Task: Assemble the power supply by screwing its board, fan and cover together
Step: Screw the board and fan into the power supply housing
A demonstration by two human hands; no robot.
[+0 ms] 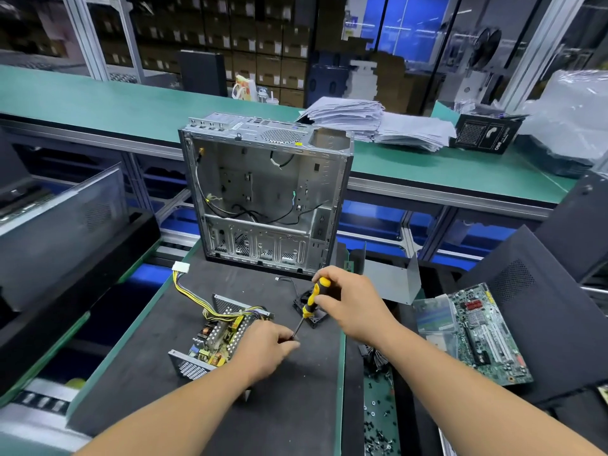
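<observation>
1. My right hand (348,302) grips the yellow-and-black handle of a screwdriver (312,301), which tilts down and to the left toward my other hand.
2. My left hand (266,350) has its fingers curled around the tip of the screwdriver shaft; I cannot tell whether a screw sits between the fingertips.
3. The open power supply (214,337) lies on the dark mat of the tabletop (158,373), toward the mat's left edge, touching my left hand. Its circuit board is exposed between perforated metal walls.
4. A bundle of yellow and black wires (194,297) runs from the power supply toward the far left of the mat and ends in a white connector (181,267).
5. The black fan (311,307) lies flat on the mat just beyond the screwdriver, partly hidden behind its handle and my right hand.
6. An empty computer case (266,192) stands upright at the mat's far edge, its open side facing me.
7. A bent grey metal cover (391,281) stands near the far right, behind my right hand.
8. A green motherboard (487,334) lies at the right edge, well apart from the power supply.
9. Loose screws (378,416) lie scattered in a narrow green strip along the near right edge.
</observation>
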